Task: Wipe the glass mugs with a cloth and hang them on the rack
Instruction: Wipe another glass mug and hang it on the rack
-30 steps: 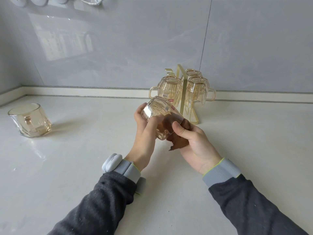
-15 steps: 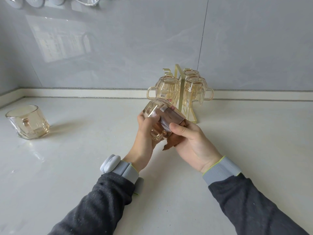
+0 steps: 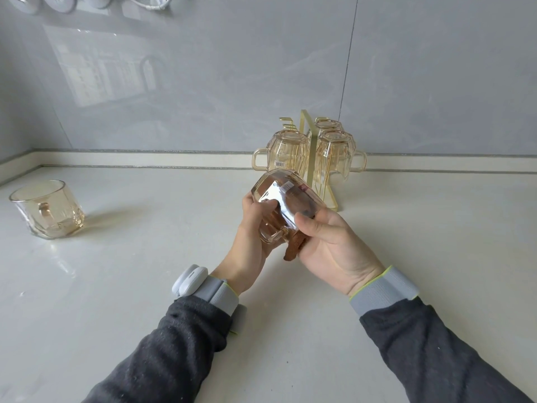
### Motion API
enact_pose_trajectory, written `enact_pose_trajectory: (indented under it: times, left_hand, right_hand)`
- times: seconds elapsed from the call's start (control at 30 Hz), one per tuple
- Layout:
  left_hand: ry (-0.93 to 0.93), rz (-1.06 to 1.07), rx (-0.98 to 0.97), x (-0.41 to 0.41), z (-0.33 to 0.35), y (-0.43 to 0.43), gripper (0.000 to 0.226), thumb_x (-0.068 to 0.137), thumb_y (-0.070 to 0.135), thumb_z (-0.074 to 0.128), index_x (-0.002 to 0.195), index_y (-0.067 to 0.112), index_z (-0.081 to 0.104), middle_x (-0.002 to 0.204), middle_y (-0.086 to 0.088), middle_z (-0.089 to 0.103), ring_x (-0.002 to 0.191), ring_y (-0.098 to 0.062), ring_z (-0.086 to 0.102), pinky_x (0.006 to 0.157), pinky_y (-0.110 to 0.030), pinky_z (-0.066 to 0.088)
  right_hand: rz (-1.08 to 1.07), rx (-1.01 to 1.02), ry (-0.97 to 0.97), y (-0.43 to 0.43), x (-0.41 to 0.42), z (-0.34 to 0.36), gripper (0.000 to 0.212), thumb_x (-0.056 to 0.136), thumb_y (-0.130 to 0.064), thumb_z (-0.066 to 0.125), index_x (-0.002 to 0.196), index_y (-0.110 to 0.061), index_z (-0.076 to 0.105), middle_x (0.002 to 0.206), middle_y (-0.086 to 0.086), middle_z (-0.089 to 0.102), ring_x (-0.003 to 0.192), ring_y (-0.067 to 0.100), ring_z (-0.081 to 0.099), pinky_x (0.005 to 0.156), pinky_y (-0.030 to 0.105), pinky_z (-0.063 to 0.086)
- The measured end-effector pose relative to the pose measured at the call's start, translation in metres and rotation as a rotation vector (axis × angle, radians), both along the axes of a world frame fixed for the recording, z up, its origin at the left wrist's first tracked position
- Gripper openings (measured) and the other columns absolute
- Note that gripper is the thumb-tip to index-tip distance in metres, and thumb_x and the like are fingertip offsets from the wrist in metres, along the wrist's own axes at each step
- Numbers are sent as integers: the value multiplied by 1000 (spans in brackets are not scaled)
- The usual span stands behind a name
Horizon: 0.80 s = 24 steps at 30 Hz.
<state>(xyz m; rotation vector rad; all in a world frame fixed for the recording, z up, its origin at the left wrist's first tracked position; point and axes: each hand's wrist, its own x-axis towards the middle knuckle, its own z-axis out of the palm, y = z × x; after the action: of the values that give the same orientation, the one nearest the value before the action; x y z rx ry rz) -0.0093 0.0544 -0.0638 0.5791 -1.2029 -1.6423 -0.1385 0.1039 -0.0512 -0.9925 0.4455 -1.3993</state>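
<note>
A pale, shiny counter (image 3: 116, 286) meets a shiny gray wall (image 3: 218, 68) with a light strip (image 3: 145, 159) along its bottom, a bright window shape (image 3: 96, 71) shows on the wall, and in the top left corner are round white things (image 3: 59, 2) and a white cord (image 3: 151, 4).

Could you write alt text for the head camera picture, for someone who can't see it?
Two hands hold an amber glass mug tilted above a pale counter: the left hand grips its body, the right hand holds a brown cloth inside it. Behind them a gold rack carries three mugs hung upside down; another mug stands at the far left.
</note>
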Motion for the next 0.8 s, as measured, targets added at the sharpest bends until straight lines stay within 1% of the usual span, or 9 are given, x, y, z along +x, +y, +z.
enact_pose_trajectory:
  times: [0.13, 0.2, 0.23, 0.37, 0.47, 0.53, 0.63, 0.73, 0.8]
  left_hand:
    - [-3, 45, 3, -1, 1, 1, 46, 80, 32, 56, 122, 14, 47, 85, -3, 66, 73, -18, 66, 65, -30, 56]
    - [-36, 96, -19, -1, 1, 1, 51, 82, 33, 57, 128, 16, 43, 96, -9, 64, 81, -21, 65, 71, -34, 55]
    - [-62, 128, -42, -2, 1, 0, 56, 82, 34, 59, 133, 19, 41, 102, -10, 63, 85, -22, 63, 75, -36, 53]
    - [-136, 207, -156, -2, -1, -1, 70, 83, 31, 61, 144, 32, 27, 123, -5, 64, 111, -21, 65, 95, -38, 52]
    - [-140, 228, -205, -1, -2, -1, 73, 83, 33, 64, 142, 36, 23, 135, -15, 62, 127, -28, 61, 108, -43, 48]
    - [-114, 215, -179, -1, -1, -2, 72, 84, 30, 62, 144, 34, 24, 137, -17, 60, 124, -29, 64, 105, -45, 53]
    - [-78, 187, -110, -1, -1, -4, 69, 85, 31, 61, 146, 32, 30, 133, -15, 62, 105, -21, 69, 80, -34, 56]
    - [-43, 150, -51, 0, -2, -3, 59, 84, 32, 60, 139, 24, 39, 107, -7, 65, 88, -17, 66, 72, -31, 55]
    - [-33, 124, -35, 0, -2, -2, 57, 84, 33, 60, 136, 17, 42, 104, -8, 66, 92, -21, 66, 75, -33, 56]
  right_hand:
    - [-82, 63, 19, 0, 3, 1, 68, 79, -16, 75, 140, 2, 51, 122, 21, 62, 105, 37, 57, 67, 29, 53]
    - [-158, 115, 52, -3, 1, -2, 56, 81, -19, 76, 130, 2, 60, 114, 22, 64, 94, 37, 55, 60, 31, 52]
    - [-185, 136, 59, -4, 0, -3, 49, 84, -17, 70, 128, 0, 62, 114, 23, 67, 93, 35, 56, 62, 29, 54]
    - [-241, 204, 18, -8, -3, -12, 51, 83, -10, 67, 133, -3, 62, 134, 26, 62, 110, 34, 57, 98, 38, 49]
    - [-312, 239, 38, -9, -2, -13, 51, 77, -12, 73, 127, -3, 67, 127, 27, 65, 100, 36, 56, 90, 40, 51]
    - [-343, 255, 39, -8, -3, -12, 50, 72, -13, 77, 120, -1, 70, 115, 28, 68, 92, 35, 53, 75, 34, 51]
    - [-329, 244, 45, -5, -2, -7, 51, 69, -15, 79, 118, -1, 71, 106, 23, 67, 87, 33, 57, 69, 29, 52]
    - [-232, 177, 51, -4, -3, -5, 52, 79, -10, 75, 129, 0, 64, 127, 24, 66, 103, 34, 62, 83, 34, 54]
    - [-147, 127, 67, -4, -3, -4, 52, 85, -7, 72, 134, -1, 60, 136, 28, 59, 110, 36, 60, 81, 42, 51]
